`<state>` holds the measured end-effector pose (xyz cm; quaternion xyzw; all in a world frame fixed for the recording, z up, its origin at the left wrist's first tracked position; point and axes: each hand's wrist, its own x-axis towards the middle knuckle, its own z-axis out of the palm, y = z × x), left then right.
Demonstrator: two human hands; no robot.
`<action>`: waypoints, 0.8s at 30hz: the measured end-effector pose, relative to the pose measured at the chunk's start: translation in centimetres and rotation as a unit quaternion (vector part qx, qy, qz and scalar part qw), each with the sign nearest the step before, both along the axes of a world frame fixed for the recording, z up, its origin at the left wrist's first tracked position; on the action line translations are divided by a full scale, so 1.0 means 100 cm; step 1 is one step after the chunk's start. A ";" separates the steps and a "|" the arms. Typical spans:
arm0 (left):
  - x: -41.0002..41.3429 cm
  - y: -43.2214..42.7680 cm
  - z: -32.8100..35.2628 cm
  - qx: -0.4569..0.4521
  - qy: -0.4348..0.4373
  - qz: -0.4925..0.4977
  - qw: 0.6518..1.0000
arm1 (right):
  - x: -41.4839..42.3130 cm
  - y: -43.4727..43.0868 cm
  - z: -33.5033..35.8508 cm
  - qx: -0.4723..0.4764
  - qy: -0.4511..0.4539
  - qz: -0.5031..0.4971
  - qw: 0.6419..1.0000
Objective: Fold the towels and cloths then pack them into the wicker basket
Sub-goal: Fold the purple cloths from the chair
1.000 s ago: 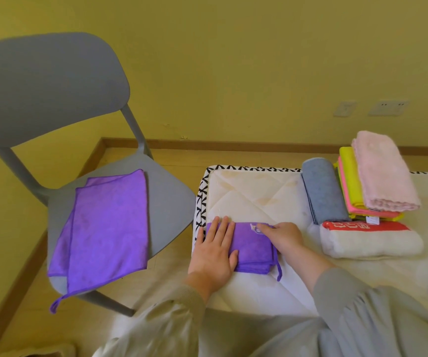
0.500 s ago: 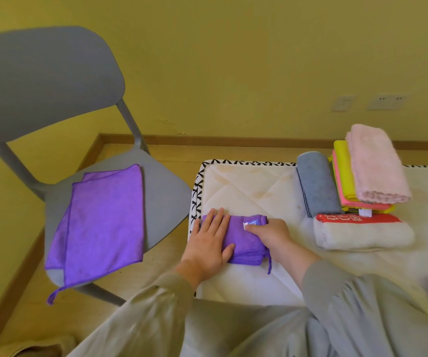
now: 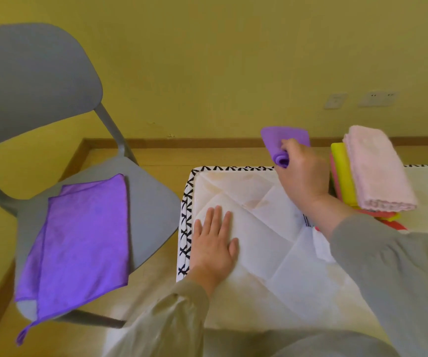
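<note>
My right hand (image 3: 303,173) has its fingers curled round a folded purple cloth (image 3: 282,139), pinching it at its rolled lower end. It holds the cloth up in the air over the far edge of the white quilted pad (image 3: 259,202), touching nothing else. My left hand (image 3: 214,243) lies flat, fingers straight and together, palm down on the near left part of the pad, just inside its black-and-white patterned border.

I count two purple cloths: the one in my grip and a second purple cloth (image 3: 84,233) spread on the seat of the grey chair (image 3: 151,202) to the left. That one is loosely doubled, and one corner hangs off the near edge of the seat.

Just right of my raised hand sits one stack of folded pieces on the pad. In it I can count three layers: a pink towel (image 3: 377,171) on top, a yellow cloth (image 3: 341,171) under it, and a coral cloth (image 3: 333,173) below that. A red edge (image 3: 398,225) shows at the near foot of the stack; my right sleeve (image 3: 388,266) covers the rest, so I cannot tell what it belongs to.

Two wall sockets (image 3: 335,100) sit on the yellow wall at far right.
</note>
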<state>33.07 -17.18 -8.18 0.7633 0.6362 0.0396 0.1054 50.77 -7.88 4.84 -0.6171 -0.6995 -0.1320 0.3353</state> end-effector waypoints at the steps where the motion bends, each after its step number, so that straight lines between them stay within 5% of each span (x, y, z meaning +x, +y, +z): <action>1: 0.000 0.000 0.000 0.002 0.001 0.000 1.000 | 0.001 0.004 -0.008 0.015 -0.055 0.026 0.998; 6: 0.002 -0.001 -0.003 0.013 -0.003 0.001 1.000 | 0.000 -0.020 -0.099 -0.184 -0.252 0.054 0.949; 16: 0.003 0.001 -0.002 0.010 0.009 0.001 1.000 | 0.011 -0.031 -0.100 -0.331 -0.230 0.016 0.915; 21: 0.003 0.001 -0.003 0.011 0.004 -0.003 1.000 | -0.001 -0.036 -0.090 -0.400 -0.129 -0.012 0.907; 24: 0.002 0.004 -0.003 0.001 0.012 -0.011 1.000 | -0.002 -0.044 -0.103 -0.421 -0.179 -0.004 0.889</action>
